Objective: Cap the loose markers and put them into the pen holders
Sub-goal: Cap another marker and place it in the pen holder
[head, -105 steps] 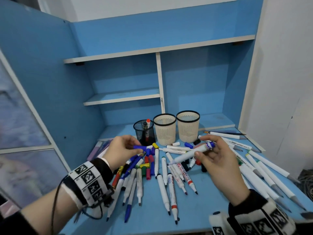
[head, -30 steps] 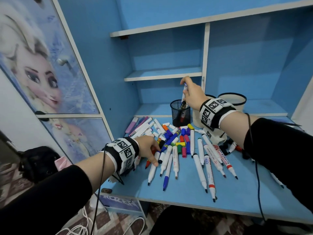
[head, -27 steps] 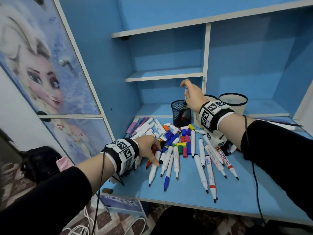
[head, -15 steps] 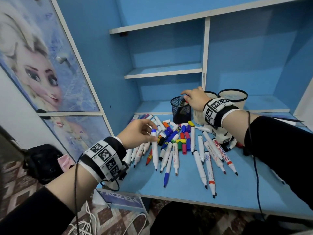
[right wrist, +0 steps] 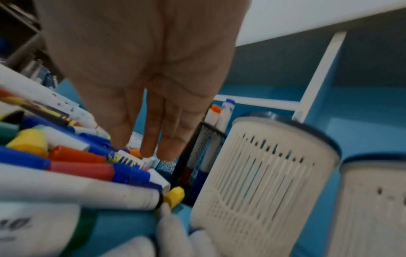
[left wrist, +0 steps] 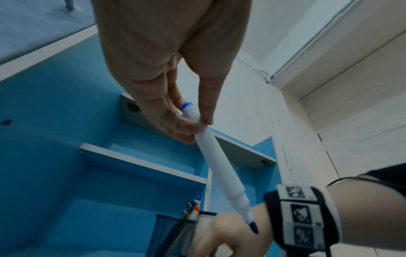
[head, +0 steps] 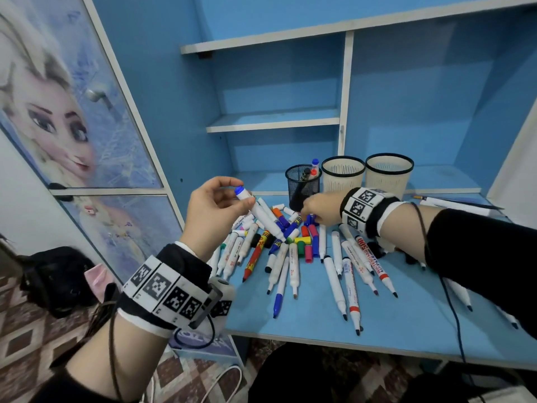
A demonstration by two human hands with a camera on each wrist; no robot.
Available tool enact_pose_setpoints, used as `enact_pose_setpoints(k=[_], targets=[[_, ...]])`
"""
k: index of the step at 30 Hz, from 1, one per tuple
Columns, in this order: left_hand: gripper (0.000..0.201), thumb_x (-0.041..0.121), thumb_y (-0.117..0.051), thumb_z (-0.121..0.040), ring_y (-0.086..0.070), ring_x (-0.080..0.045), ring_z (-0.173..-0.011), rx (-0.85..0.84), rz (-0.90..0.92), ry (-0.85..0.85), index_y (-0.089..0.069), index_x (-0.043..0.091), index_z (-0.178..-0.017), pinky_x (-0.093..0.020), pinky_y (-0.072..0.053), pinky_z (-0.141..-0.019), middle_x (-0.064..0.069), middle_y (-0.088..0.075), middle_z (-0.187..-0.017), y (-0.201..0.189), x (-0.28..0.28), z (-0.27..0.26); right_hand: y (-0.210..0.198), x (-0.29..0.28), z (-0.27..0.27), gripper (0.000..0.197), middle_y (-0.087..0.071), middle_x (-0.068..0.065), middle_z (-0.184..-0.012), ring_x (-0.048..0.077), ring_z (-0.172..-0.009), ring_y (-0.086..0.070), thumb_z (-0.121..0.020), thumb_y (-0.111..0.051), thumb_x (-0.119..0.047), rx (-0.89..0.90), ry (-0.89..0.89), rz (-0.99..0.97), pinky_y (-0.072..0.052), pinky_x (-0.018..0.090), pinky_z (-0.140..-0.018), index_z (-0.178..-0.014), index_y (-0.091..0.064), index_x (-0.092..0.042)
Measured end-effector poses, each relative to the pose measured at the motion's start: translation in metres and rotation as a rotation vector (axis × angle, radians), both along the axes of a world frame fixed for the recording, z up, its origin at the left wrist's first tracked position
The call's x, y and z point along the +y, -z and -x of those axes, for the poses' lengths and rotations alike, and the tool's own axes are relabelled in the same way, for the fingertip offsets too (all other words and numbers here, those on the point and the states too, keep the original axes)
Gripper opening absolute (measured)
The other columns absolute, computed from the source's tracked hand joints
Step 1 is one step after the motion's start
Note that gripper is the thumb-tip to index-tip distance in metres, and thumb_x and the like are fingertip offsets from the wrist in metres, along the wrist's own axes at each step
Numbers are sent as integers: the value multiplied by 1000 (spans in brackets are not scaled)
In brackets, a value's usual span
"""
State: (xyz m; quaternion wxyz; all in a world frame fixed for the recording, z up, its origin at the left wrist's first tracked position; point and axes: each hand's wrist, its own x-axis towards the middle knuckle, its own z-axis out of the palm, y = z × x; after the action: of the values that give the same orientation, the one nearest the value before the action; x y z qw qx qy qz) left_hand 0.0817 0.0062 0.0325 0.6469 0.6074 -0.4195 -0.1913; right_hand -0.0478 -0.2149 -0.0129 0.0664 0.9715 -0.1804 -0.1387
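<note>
My left hand (head: 245, 200) pinches a white marker (head: 263, 221) near its blue rear end and holds it above the desk. Its uncapped blue tip (left wrist: 253, 228) points down toward my right wrist. My right hand (head: 306, 212) reaches into the pile of loose caps (head: 305, 238) in front of the black mesh holder (head: 302, 186). Its fingers (right wrist: 151, 139) are straight, with the tips touching the caps (right wrist: 77, 154), and they hold nothing. A few capped markers (head: 313, 168) stand in the black holder. Two cream holders (head: 343, 177) (head: 389, 177) stand to its right.
Several uncapped markers (head: 337, 274) lie fanned across the blue desk (head: 406, 324), some under my right forearm. More pens (head: 453, 202) lie at the far right. Shelves (head: 273, 120) rise behind the holders. A cabinet door with a printed picture (head: 58, 112) stands at the left.
My right hand dropped its marker into the black holder and came down to the caps. My left hand picked a white marker out of the pile and raised it.
</note>
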Motion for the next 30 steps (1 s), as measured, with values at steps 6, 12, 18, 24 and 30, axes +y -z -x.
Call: enact_pose_setpoints(k=[6, 12, 18, 24, 30], targets=[[24, -3, -72, -76, -65, -22, -75, 27, 76, 2, -61, 16, -88, -21, -51, -66, -14, -69, -91, -8, 8, 5, 12, -13, -16, 33, -52, 10, -125, 28, -114, -52, -88, -57, -4, 37, 52, -17, -45, 37, -94, -119, -59, -13], [23, -1, -71, -77, -67, -15, -77, 29, 109, -17, -62, 17, -87, -21, -52, -74, -10, -71, -92, -16, 15, 4, 10, -19, -22, 21, -52, 11, -119, 29, -105, -55, -84, -64, -5, 38, 47, -18, -46, 34, -84, -105, -66, -8], [23, -3, -70, -77, -67, -13, -74, 68, 149, -10, -62, 15, -89, -19, -54, -71, -10, -70, -90, -19, 19, 7, 13, -18, -18, 24, -53, 12, -121, 29, -107, -54, -89, -62, -13, 18, 85, -61, -44, 32, -84, -112, -63, -7], [22, -7, -65, -81, -67, -5, -69, 155, 237, -17, -58, 10, -93, -13, -51, -63, -13, -68, -90, -21, 14, 8, -10, 8, 6, 13, -56, 5, -89, 20, -81, -51, -93, -55, -23, -363, 177, -245, -38, 28, -68, -99, -49, -14], [21, -2, -65, -83, -67, -10, -72, 251, 230, -35, -58, 15, -93, -14, -53, -63, -10, -68, -88, -19, -2, 18, -38, 46, 57, 15, -51, -8, -67, 5, -59, -43, -79, -75, -23, -842, 257, -450, -35, 15, -55, -83, -61, -25]])
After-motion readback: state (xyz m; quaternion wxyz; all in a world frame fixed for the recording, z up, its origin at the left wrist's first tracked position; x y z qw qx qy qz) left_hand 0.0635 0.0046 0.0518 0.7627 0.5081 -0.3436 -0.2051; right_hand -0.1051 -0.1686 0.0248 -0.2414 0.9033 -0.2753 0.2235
